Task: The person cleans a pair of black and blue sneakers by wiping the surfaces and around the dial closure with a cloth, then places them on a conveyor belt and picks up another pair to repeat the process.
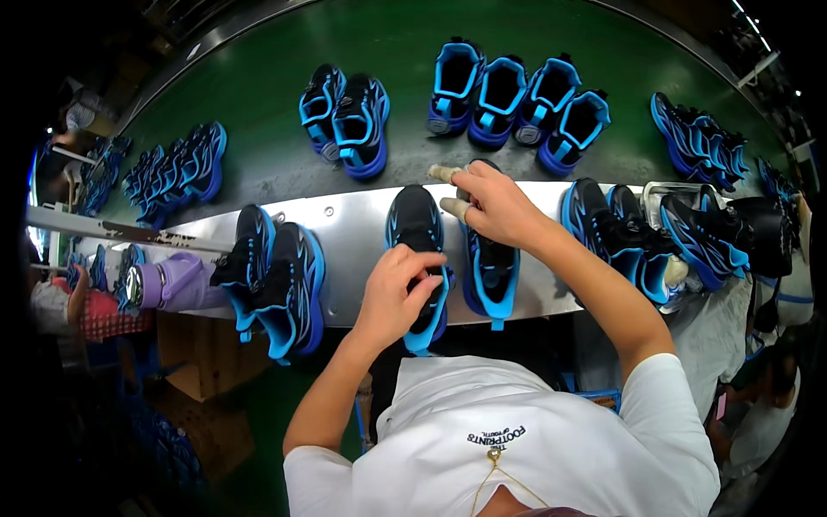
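Two black sneakers with bright blue linings and blue soles stand before me on the metal ledge, toes pointing away. My left hand [399, 295] is curled over the opening of the left sneaker [414, 213], its fingers and thumb bent around the tongue and collar. Above the front of the right sneaker [493, 280] is my right hand [493, 203]. Its index and middle fingers, wrapped in pale finger covers, reach leftward and apart, with nothing visible between them. Part of that sneaker's toe is hidden beneath the hand.
A matching pair [295, 289] stands left, beside a lilac flask [172, 283]. More sneakers [594, 220] sit right, some by a metal tray [680, 191]. Several others [504, 95] stand on the green belt [258, 77] beyond. A pale bar [129, 230] juts in from the left.
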A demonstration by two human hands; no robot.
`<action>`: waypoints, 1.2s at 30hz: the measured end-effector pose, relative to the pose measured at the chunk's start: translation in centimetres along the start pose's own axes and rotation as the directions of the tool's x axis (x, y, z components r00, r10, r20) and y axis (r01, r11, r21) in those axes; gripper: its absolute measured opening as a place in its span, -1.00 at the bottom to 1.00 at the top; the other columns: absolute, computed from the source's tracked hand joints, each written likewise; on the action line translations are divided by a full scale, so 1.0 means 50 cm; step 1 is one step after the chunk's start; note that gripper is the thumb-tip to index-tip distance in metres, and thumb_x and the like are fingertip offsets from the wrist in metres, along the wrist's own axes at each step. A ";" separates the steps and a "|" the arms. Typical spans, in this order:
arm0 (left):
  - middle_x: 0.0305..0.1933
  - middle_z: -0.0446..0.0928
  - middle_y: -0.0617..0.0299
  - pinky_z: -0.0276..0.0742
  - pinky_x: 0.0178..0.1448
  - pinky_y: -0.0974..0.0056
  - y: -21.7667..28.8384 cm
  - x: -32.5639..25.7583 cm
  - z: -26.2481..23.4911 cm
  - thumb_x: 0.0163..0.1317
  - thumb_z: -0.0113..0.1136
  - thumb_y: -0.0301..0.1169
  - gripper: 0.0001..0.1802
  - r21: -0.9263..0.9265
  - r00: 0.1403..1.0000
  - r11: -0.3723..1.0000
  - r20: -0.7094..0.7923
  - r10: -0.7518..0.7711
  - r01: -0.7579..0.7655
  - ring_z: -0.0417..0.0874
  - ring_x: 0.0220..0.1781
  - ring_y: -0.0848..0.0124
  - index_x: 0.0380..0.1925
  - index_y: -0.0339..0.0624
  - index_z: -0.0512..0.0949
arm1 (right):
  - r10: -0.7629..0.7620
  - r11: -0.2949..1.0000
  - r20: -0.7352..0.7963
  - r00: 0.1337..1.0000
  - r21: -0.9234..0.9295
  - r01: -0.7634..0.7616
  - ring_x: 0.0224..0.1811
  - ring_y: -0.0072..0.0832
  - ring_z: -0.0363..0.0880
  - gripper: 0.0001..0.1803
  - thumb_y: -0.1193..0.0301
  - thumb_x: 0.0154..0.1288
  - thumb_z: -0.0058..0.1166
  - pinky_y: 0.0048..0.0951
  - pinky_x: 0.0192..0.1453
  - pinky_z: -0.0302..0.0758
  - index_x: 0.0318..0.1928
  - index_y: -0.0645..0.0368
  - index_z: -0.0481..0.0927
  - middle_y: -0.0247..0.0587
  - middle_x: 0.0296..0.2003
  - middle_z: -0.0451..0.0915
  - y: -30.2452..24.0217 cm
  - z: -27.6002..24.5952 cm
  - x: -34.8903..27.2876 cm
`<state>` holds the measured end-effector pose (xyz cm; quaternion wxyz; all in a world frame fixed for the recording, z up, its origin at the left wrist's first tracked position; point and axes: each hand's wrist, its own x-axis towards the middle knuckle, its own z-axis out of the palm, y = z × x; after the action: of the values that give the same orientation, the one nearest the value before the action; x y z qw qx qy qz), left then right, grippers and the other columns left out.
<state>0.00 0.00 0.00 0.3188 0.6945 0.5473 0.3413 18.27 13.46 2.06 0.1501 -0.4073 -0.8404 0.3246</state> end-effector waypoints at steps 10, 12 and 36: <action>-0.21 0.47 0.26 0.44 -0.19 0.35 -0.025 0.001 -0.038 0.08 0.32 -0.51 -0.52 -0.071 0.991 0.990 0.031 0.128 -0.125 0.46 -0.32 0.41 0.08 -0.12 0.57 | -0.201 0.922 0.084 0.976 -0.320 0.217 0.10 0.15 0.38 -0.38 0.12 0.30 0.12 -0.02 0.27 0.36 0.35 -0.06 0.38 0.18 0.14 0.34 0.041 0.151 0.097; -0.20 0.46 0.27 0.41 -0.22 0.34 -0.012 -0.013 -0.017 0.08 0.33 -0.49 -0.51 -0.084 0.998 0.996 -0.061 -0.023 0.018 0.44 -0.35 0.42 0.09 -0.12 0.56 | -0.062 0.960 0.199 0.978 -0.256 0.113 0.15 0.20 0.36 -0.36 0.10 0.34 0.07 0.00 0.29 0.34 0.39 -0.07 0.32 0.21 0.15 0.34 0.033 0.153 0.101; -0.26 0.48 0.29 0.40 -0.09 0.34 -0.063 0.002 -0.052 0.03 0.41 -0.39 -0.50 -0.330 0.977 0.941 0.212 -0.003 0.075 0.44 -0.22 0.41 0.03 -0.18 0.56 | -0.067 0.957 0.376 0.924 -0.236 0.166 0.19 -0.12 0.32 -0.57 0.29 0.43 -0.07 -0.19 0.31 0.41 0.28 -0.13 0.51 -0.39 0.40 0.27 0.055 0.166 0.118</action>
<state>-3.86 0.89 -1.10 0.4946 0.6508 0.4586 0.3487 11.92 15.85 -6.01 -0.0447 -0.3053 -0.9120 0.2702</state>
